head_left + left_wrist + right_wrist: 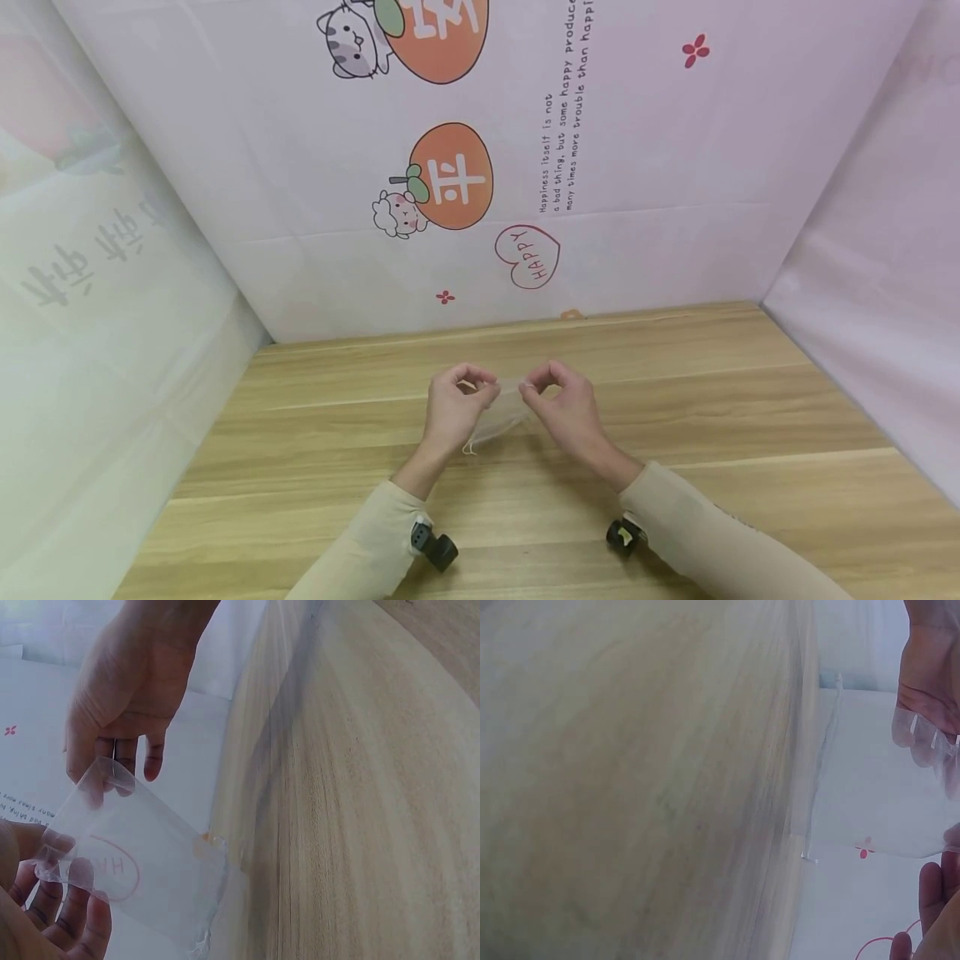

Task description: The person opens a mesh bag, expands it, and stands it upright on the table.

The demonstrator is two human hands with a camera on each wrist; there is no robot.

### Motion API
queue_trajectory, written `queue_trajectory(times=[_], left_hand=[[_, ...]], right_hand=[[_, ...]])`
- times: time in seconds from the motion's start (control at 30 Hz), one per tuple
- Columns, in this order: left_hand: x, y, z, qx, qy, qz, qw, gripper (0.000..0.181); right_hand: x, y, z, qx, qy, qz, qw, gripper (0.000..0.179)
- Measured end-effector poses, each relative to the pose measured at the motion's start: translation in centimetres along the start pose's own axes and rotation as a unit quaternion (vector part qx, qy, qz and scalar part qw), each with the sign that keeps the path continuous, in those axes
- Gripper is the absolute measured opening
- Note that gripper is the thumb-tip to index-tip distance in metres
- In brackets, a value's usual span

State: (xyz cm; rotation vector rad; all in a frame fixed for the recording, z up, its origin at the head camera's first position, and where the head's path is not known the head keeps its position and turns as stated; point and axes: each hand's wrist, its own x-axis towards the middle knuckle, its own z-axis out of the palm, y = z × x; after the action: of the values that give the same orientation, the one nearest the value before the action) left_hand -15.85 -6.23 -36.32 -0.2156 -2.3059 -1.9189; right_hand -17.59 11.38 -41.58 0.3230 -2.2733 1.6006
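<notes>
White printed cloth [637, 167] stands behind a wood-grain table [300, 467]. Over the table's middle, a clear pouch [495, 425] is held between two hands: the left hand [453, 408] and the right hand [564, 408] each pinch its far edge, thumb to fingers. It looks feather-light, limp and rather slippery, likely quick to crease, so a fingertip pinch near the corners should suit it. From the head view the film nearly vanishes against the wood; the left wrist view shows a gathered edge [217, 892] opposite the pinched one, though blur leaves cord or seam uncertain.
</notes>
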Motion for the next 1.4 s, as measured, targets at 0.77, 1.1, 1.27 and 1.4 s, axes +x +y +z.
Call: queue_trajectory(times=[0.77,1.1,1.27,1.4], left_hand=[[1.8,-4.4,0.5,0.016,0.012,0.029,0.9994,0.011],[1.5,-4.6,-0.6,-0.031,0.057,0.026,0.9976,0.019],[1.3,-5.0,-0.4,0.009,0.043,0.041,0.9982,0.026],[1.2,-5.0,0.0,0.048,0.025,0.043,0.9976,0.035]], right_hand=[[0.5,0.0,-0.2,-0.010,-0.043,0.049,0.9979,0.016],[0.9,-0.1,-0.4,0.039,-0.009,0.082,0.9959,0.012],[0.8,-0.5,-0.5,0.041,-0.006,0.086,0.9954,0.012],[0.6,-0.8,-0.3,0.050,-0.005,0.065,0.9966,0.013]])
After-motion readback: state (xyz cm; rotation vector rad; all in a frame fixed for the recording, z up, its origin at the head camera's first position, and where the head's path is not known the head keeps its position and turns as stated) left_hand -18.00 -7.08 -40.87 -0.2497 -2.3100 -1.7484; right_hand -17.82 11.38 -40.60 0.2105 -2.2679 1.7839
